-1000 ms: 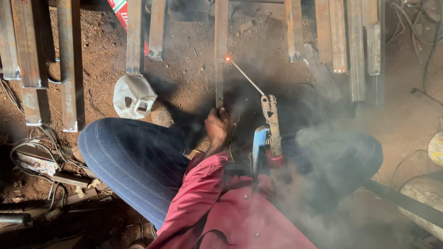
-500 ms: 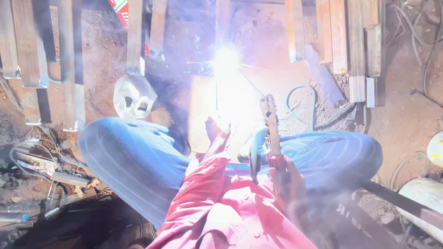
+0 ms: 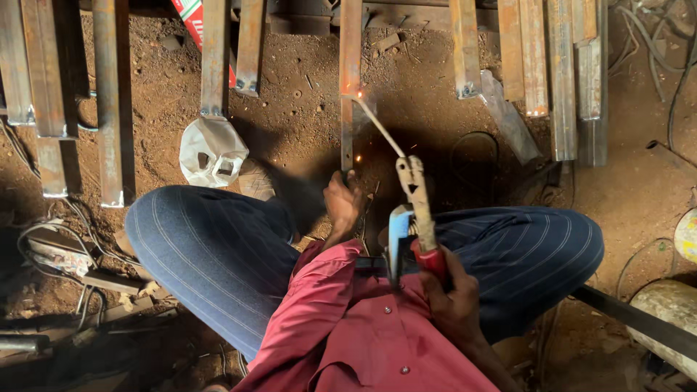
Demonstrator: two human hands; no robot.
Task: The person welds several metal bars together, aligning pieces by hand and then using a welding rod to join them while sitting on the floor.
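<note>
**Electrode tip on the joint, a few sparks falling**

The right hand (image 3: pixel 451 297) is wrapped tightly around the red grip of an electrode holder (image 3: pixel 415 203), fingers fully curled on it. From the holder's jaws a thin welding rod (image 3: pixel 379 128) slants up and to the left, and its tip meets a rusty steel bar (image 3: pixel 350 80) at a small orange glow – the bar lies lengthwise on the dirt, straight ahead of the squatting person's knees. The left hand (image 3: pixel 343 203) is clamped on the near end of that same bar, fingers curled over it, pinning it down.

As a judgement, the weld looks to be in progress rather than finished: the glow is small, a few sparks sit just below it, and the rod has much of its length left. How much of the seam is already laid cannot be told from here.

Other rusted steel sections (image 3: pixel 109 101) lie in parallel rows to either side – none of them touched. A white, crumpled face shield (image 3: pixel 212 151) with a square window lies on the ground left of the bar. At the top edge, partly under the steel, a flat red-and-white package (image 3: pixel 190 17) with a green stripe shows. Tangled cables (image 3: pixel 51 250) lie at far left.
</note>
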